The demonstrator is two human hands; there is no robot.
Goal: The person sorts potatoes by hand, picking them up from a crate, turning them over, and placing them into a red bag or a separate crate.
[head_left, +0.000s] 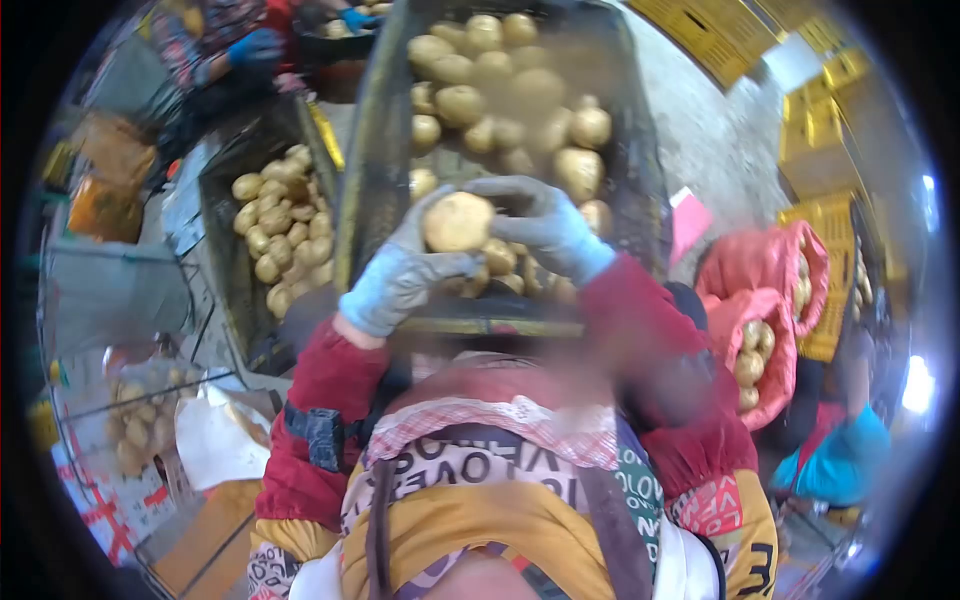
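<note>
A pale round potato (458, 221) is held up over the near end of a long dark trough (352, 200). My left hand (408, 268), in a grey and light-blue glove, wraps round its left side with the thumb below. My right hand (545, 222), gloved alike, curls its fingers at the potato's upper right, with the thumb close to its right side. Below and beyond my hands, several loose potatoes (460, 105) lie in the trough, partly blurred by a smear on the lens. Some potatoes just under my hands are partly hidden.
A second dark bin (222, 215) of potatoes stands left. Pink sacks (765, 390) hold potatoes at right, near yellow crates (815, 150). Lower left lies a clear bag of potatoes (140, 420). A co-worker's blue-gloved hand (255, 48) shows upper left; another person's blue sleeve (840, 460) is right.
</note>
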